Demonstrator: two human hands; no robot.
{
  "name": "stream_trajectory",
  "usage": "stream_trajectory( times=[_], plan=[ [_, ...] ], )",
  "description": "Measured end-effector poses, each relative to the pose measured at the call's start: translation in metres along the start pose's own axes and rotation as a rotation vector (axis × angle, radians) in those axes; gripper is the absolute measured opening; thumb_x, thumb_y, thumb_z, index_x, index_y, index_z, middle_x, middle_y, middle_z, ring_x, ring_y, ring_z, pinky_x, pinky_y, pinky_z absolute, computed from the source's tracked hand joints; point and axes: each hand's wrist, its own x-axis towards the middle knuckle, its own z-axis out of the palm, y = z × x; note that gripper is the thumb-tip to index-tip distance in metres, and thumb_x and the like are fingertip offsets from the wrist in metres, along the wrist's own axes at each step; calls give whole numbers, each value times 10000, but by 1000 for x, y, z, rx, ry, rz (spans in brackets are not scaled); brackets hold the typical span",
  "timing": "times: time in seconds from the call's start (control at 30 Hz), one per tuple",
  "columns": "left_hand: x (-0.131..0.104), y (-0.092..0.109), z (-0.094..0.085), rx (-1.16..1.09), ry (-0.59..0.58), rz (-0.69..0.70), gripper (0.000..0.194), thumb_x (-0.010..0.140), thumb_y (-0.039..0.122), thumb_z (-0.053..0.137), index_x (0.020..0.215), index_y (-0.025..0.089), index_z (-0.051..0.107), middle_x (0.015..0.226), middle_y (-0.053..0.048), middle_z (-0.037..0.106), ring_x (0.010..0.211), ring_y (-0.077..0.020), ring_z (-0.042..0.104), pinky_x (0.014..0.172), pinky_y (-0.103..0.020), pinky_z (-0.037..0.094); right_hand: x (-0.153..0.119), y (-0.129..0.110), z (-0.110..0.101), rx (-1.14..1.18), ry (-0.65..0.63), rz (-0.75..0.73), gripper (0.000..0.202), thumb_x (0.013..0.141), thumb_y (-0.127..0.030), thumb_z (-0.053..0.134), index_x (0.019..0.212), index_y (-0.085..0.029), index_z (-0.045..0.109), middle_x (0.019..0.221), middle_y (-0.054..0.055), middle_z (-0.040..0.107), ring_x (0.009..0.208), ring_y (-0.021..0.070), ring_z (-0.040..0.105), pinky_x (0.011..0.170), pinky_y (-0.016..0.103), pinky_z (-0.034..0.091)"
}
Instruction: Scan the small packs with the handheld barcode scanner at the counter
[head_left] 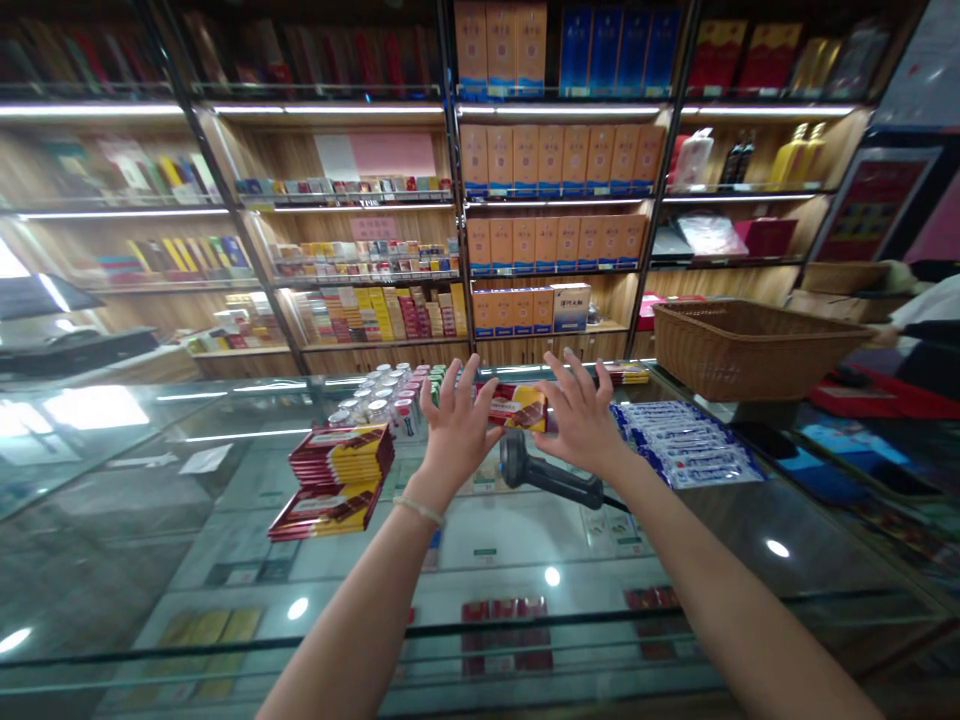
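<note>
A red and yellow snack packet (517, 408), apparently wafers, is between my two hands above the glass counter. My left hand (456, 420) has its thumb and index finger at the packet's left end, other fingers raised. My right hand (581, 418) has its thumb and fingers at the right end. Just below them lies a dark handheld barcode scanner (551, 476). Left of my left hand are stacked matching red and yellow packets (341, 465). Blue and white packets (682, 442) lie in rows to the right of my right hand.
Several small lidded cups (379, 395) stand behind my left hand. A wicker basket (750, 350) sits on the counter at the right. The glass counter (487, 580) has goods beneath it. Shelves with orange boxes (555, 245) line the back wall. A person's arm (926, 310) shows at far right.
</note>
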Motion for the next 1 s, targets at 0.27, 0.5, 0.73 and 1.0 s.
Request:
stream_trajectory(
  times=[0.27, 0.5, 0.73, 1.0],
  plan=[
    [-2, 9, 5, -23, 67, 59, 591, 822, 385, 809, 1361, 250, 605, 1663, -191, 407, 1556, -385, 340, 1277, -646, 75, 1, -11, -5, 7, 18, -38, 557, 829, -391, 686, 1325, -163, 579, 1638, 181, 432, 1578, 364, 228, 1285, 605, 17],
    [-2, 5, 5, -62, 102, 36, 538, 844, 403, 790, 1344, 294, 625, 1671, -149, 407, 1559, -377, 327, 1281, -634, 44, 2, -12, -11, 62, -37, -28, 613, 861, -456, 687, 1404, -202, 557, 1682, 154, 361, 1601, 370, 165, 1282, 617, 5],
    [-2, -4, 7, -94, 168, -88, 542, 827, 473, 813, 1331, 329, 676, 1703, -149, 311, 1558, -421, 285, 1260, -665, 106, -2, 6, -4, 156, -84, 136, 824, 829, -386, 709, 1573, -232, 389, 1743, 148, 195, 1622, 364, 111, 1273, 639, 101],
    [-6, 9, 6, -236, 162, 100, 629, 768, 515, 866, 1351, 376, 676, 1739, -120, 94, 1569, -441, 223, 1265, -641, 148, -7, 4, 7, 219, -148, 177, 844, 829, -439, 769, 1582, -358, 398, 1758, 104, 145, 1625, 385, 91, 1247, 682, 147]
  ],
)
